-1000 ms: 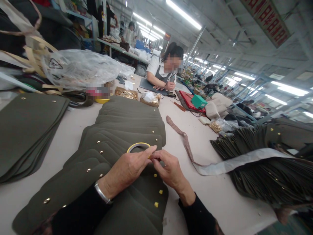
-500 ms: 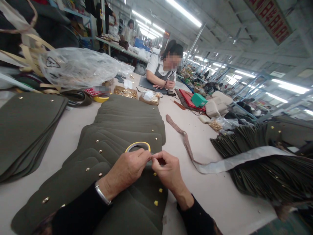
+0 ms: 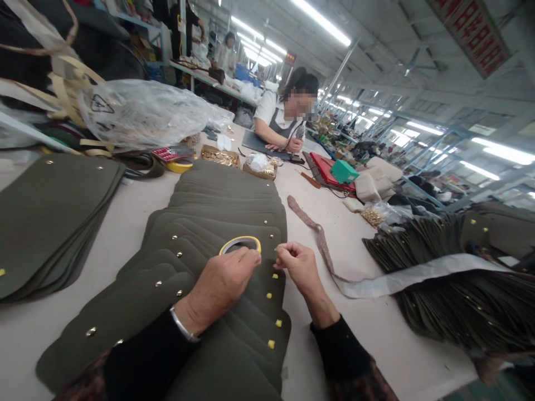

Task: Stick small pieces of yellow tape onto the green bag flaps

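My left hand is closed around the near side of a roll of yellow tape, its thumb and fingertips pinched together. A short way to the right, my right hand pinches a small piece of yellow tape at its fingertips. Both hands hover over a fanned stack of dark olive panels dotted with shiny gold studs. Several small yellow tape pieces are stuck in a line along the right side of these panels, below my right hand.
More olive panels lie at left, and a dense pile stands at right. A brown-and-white strip crosses the table. Boxes of gold hardware, a plastic bag and a co-worker are farther back.
My hands, touching at the fingertips before, have come apart. The right hand has moved right and slightly up with the tape piece. The whole view has shifted a little.
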### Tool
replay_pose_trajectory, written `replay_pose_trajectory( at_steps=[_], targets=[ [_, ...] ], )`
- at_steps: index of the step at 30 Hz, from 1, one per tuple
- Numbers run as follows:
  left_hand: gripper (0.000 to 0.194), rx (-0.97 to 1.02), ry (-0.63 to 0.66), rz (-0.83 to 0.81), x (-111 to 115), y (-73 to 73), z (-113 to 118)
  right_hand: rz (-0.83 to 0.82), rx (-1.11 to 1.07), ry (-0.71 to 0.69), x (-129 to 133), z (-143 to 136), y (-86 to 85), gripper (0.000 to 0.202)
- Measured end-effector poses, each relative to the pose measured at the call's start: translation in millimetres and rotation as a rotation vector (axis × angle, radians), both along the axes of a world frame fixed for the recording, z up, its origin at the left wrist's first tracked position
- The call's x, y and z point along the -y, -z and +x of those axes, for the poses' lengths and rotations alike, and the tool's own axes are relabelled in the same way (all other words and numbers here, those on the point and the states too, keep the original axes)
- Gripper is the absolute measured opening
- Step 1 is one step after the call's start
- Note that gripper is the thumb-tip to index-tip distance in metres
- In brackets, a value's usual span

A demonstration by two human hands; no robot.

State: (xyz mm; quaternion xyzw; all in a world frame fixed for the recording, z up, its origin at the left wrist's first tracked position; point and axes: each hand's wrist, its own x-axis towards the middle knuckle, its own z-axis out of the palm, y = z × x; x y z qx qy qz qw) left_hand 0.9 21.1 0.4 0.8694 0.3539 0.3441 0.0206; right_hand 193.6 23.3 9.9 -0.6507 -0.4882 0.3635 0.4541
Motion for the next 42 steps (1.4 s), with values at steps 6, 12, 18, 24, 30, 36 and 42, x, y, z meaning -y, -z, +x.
replay_pose_trajectory(
  at_steps=[6,12,18,24,30,36,42],
  targets=[
    [0.014,-0.155,-0.004,-0.179,-13,7.4,-4,-0.005,0.319,-0.161,3,18,3.7,0.017],
    [0.017,-0.217,0.054,-0.207,-11,6.0,-3,-0.182,0.116,-0.212,2,19,6.6,0.017],
    [0.017,-0.221,0.061,-0.246,-8,4.3,-3,-0.185,0.367,-0.329,2,20,0.1,0.011],
    [0.015,-0.230,0.060,-0.262,-9,6.1,-2,-0.139,0.588,-0.358,7,14,-3.3,0.013],
    [0.015,-0.230,0.064,-0.253,-9,6.2,-2,-0.060,0.695,-0.418,3,12,-1.3,0.012],
    [0.017,-0.232,0.056,-0.263,-9,5.5,-2,0.032,0.812,-0.356,6,26,2.1,0.028],
    [0.019,-0.253,0.054,-0.251,-9,8.4,-1,0.329,1.058,-0.641,17,33,3.0,0.016]
  ],
)
